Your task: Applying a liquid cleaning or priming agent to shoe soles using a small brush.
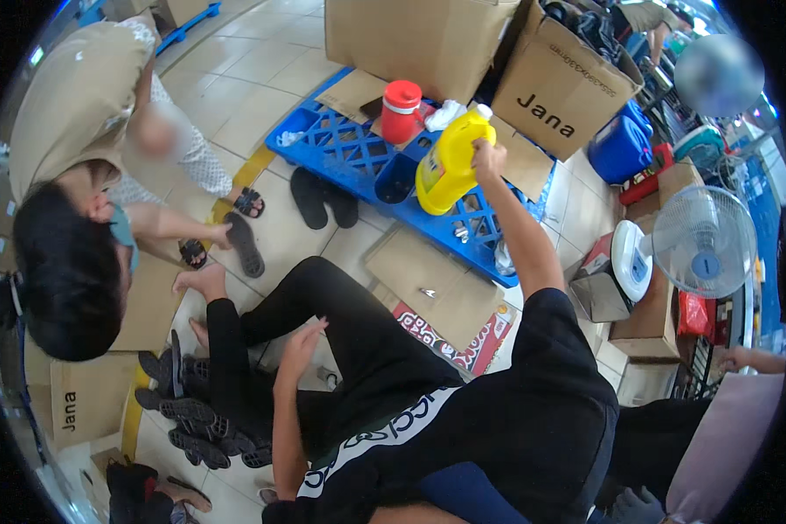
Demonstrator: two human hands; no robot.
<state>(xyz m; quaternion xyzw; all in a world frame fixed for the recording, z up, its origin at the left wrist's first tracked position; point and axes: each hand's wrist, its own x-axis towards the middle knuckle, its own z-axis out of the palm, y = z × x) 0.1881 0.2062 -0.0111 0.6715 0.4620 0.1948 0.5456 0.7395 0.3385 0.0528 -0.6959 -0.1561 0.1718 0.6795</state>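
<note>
My right hand point(489, 162) reaches far forward and grips the handle of a yellow plastic jug point(450, 166) with a white cap. The jug tilts over the blue pallet point(371, 170); I cannot tell whether its base touches it. Just left of it stands a red drinks jug point(402, 113) with a white band, beside a crumpled white cloth point(445, 115). My left hand point(299, 351) hovers over my lap with its fingers stretched out and nothing visible in it. Near my left leg lies a pile of black shoe soles point(203, 424).
A co-worker on the left has a hand by a black sole point(245, 245). Black slippers point(323, 199) lie before the pallet. Large cartons point(419, 44) stand behind it. A fan point(706, 240) and a scale point(627, 262) are at right. Flattened cardboard point(432, 284) lies ahead.
</note>
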